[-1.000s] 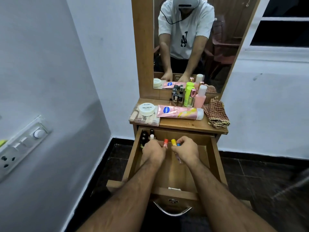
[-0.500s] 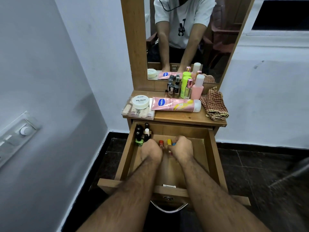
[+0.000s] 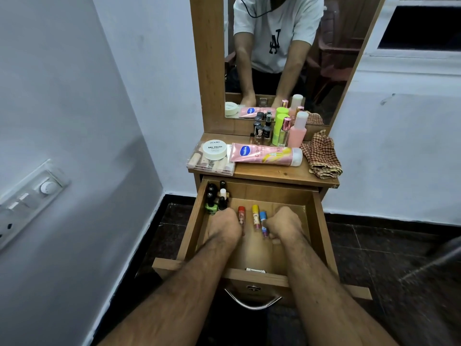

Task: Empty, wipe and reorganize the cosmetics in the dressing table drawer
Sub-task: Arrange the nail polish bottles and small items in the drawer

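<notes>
Head view, looking down into the open drawer point(image 3: 316, 228) of a dressing table: both hands inside, apart, knuckles up. Left hand point(image 3: 224, 227) beside a red-capped stick point(image 3: 241, 216), fingers curled under and hidden, so grip impossible to confirm. Right hand point(image 3: 285, 224) curled against a blue-capped stick point(image 3: 263, 221), seemingly pinching its lower end, though fingertips mostly out of sight. Between them, a yellow-capped stick point(image 3: 255, 216), lying flat on the drawer floor. Standing in the back left corner, a cluster of nail polish bottles point(image 3: 215, 198), one with a green base. On the tabletop point(image 3: 274, 174) above: pink lotion tube point(image 3: 264, 154), white jar point(image 3: 214, 149) on a clear case, several upright bottles point(image 3: 279, 129) against the mirror, and a checked cloth point(image 3: 321, 156) bunched at the right edge. Judging by the bare drawer floor and idle cloth: emptying and wiping apparently finished, reorganizing under way, most tabletop items yet to go back in.
</notes>
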{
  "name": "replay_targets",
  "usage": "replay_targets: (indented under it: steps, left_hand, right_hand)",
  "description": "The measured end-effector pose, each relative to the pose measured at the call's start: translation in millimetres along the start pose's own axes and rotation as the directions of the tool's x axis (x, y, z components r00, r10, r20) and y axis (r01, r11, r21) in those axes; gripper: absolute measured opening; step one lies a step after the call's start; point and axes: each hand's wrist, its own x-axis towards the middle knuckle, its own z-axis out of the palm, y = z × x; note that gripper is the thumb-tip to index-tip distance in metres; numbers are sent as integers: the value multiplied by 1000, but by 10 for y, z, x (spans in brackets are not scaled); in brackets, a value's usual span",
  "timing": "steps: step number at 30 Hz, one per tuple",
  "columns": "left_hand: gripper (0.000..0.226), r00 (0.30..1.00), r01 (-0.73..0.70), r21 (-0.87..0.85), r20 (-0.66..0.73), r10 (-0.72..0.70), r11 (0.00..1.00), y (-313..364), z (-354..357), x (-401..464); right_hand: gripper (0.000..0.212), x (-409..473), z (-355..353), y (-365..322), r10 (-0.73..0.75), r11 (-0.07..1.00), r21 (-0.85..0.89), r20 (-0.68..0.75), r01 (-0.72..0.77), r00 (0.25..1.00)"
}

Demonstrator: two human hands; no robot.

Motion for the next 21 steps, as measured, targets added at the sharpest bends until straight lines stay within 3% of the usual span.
replay_targets:
  steps: [8, 17, 21]
  left_hand:
    - [14, 997, -20, 14, -69, 21, 1000, -26, -26, 25]
    - [21, 997, 4, -129, -75, -14, 992, -73, -46, 20]
    - [18, 994, -34, -81, -107, 25, 996, -63, -62, 6]
  right_hand:
    - [12, 115, 167, -200, -4, 991, 130, -32, 8, 999]
    - [12, 316, 362, -278, 20, 953, 303, -48, -4, 999]
    - [22, 271, 420, -238, -19, 956, 290, -50, 32, 999]
